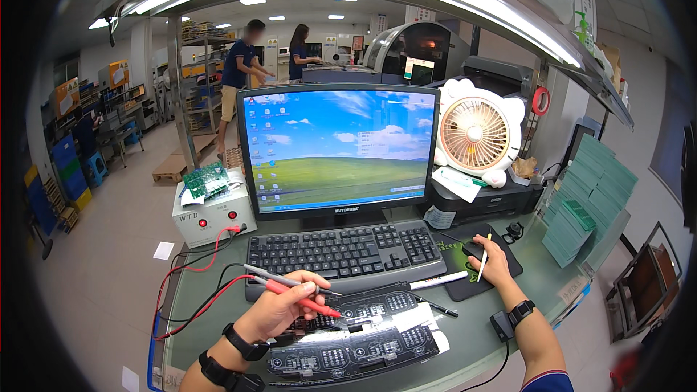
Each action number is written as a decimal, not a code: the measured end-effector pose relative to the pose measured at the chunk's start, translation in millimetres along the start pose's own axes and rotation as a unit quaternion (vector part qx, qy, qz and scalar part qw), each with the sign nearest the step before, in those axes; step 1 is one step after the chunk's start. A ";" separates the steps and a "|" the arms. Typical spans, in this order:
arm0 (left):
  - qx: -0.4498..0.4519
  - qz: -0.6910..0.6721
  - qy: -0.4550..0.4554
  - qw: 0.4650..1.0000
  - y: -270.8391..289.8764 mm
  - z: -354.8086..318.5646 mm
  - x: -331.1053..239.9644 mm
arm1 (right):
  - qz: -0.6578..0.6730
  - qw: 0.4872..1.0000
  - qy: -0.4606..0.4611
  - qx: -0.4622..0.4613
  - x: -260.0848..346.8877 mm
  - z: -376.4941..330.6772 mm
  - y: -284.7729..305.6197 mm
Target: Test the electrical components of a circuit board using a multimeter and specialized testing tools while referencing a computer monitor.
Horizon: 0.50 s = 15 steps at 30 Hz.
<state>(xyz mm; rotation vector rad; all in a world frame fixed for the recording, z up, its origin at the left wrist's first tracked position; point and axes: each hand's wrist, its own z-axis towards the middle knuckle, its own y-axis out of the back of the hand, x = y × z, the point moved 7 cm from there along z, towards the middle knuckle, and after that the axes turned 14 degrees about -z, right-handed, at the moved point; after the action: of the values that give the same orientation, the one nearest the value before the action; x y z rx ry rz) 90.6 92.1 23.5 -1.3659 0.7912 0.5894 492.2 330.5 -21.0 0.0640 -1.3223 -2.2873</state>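
My left hand [294,297] is closed around two test probes, a red probe [308,302] and a grey probe [279,276]. Their tips hang over dark panels with button-like patterns, the upper panel [396,303] and the lower panel [348,356]. I cannot tell whether the tips touch. My right hand [495,260] grips a black computer mouse [473,249] on a dark mouse pad [461,287]. A slim white pen-like stick [483,261] sticks up between its fingers. Red and black leads run from the probes to a white box [207,221] with red sockets.
A keyboard [348,250] lies before a lit monitor [337,149]. A white marker [439,280] and a black pen [439,308] rest near the panels. Green boards [207,180] top the box. A fan [475,131], a printer [483,199] and green stacks [592,199] stand right. Two people are behind.
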 end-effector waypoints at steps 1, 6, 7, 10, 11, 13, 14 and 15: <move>0.000 0.000 0.000 1.000 -1.4 0.3 0.2 | 0.000 1.000 0.000 0.000 -1.2 -0.2 -1.3; 0.004 0.000 -0.003 1.000 -0.4 0.5 0.1 | 0.009 1.000 0.019 0.004 -1.1 0.5 -1.9; 0.004 0.000 -0.003 1.000 0.0 0.5 0.2 | 0.009 1.000 0.019 0.004 -1.1 0.8 -2.2; 0.001 0.000 -0.002 1.000 0.5 0.3 0.3 | 0.021 1.000 0.019 0.003 -0.8 1.0 -2.4; 0.002 0.000 -0.001 1.000 -0.3 -0.1 0.1 | 0.019 1.000 0.019 0.001 -0.5 0.5 -1.3; 0.003 0.000 0.000 1.000 -1.0 -0.4 -0.1 | 0.016 1.000 0.019 0.000 -0.9 0.1 -0.7; 0.001 0.001 0.001 1.000 -0.7 -0.3 -0.1 | 0.018 1.000 0.020 0.000 -1.5 0.2 -1.5; -0.002 0.003 0.002 1.000 -0.2 -0.2 0.0 | 0.020 1.000 0.021 0.001 -2.2 0.2 -2.1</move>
<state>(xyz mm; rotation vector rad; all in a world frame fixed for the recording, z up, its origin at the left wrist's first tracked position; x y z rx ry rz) 90.7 91.9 23.7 -1.3690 0.7984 0.5939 493.2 332.5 -23.1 0.0838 -1.2935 -2.2391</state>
